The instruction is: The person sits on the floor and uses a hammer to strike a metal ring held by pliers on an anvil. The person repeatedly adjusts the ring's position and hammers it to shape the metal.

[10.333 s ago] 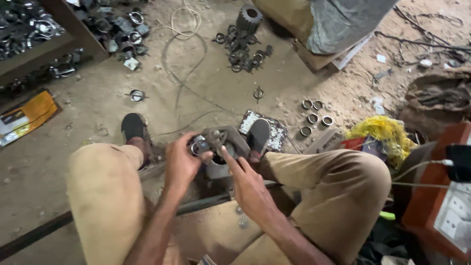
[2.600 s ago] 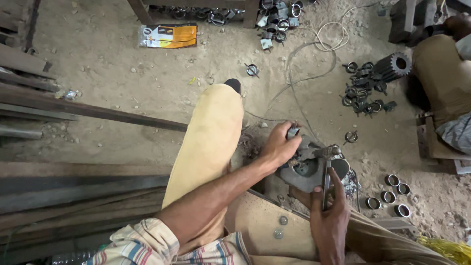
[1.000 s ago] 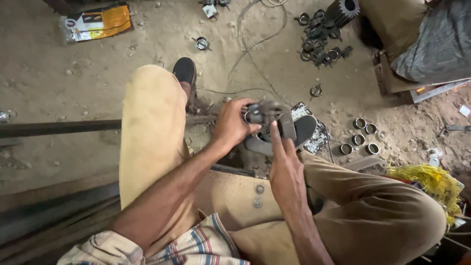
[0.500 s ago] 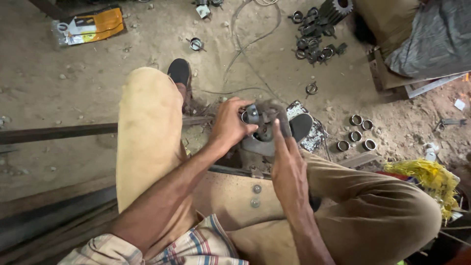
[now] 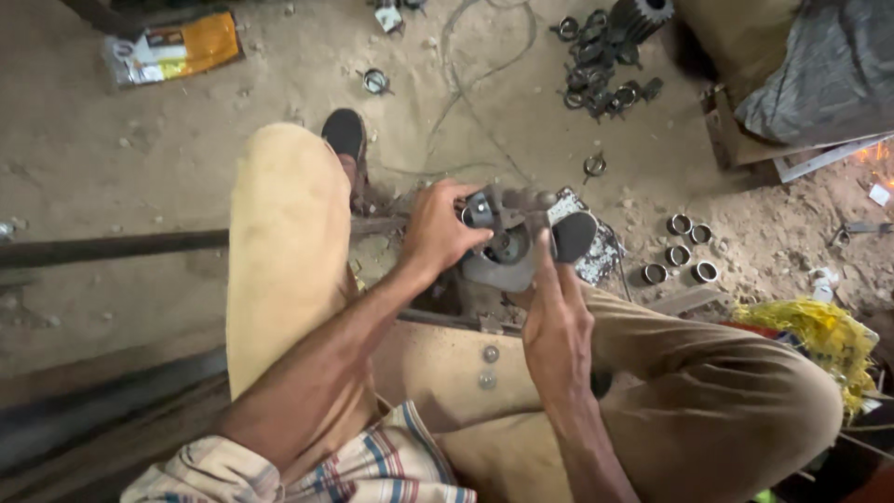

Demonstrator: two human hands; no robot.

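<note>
A grey metal machine part (image 5: 507, 244) with a round bore sits on the dusty ground between my knees. My left hand (image 5: 440, 233) wraps over its left side, the fingers curled on the top edge. My right hand (image 5: 557, 312) rests against its right side with the fingers stretched up along the metal. Whether the right hand holds a tool is hidden. My tan trouser legs frame the part, and my dark sandals (image 5: 346, 136) show on either side of it.
Several steel rings (image 5: 680, 250) lie right of the part. A pile of rings and a gear (image 5: 610, 47) lies at the top. An orange packet (image 5: 172, 54) is top left, a yellow bundle (image 5: 815, 335) at right, and metal bars (image 5: 112, 247) at left.
The view has shifted slightly down and left. Both hands stay on the metal part; my right fingers have slid a little higher along it.
</note>
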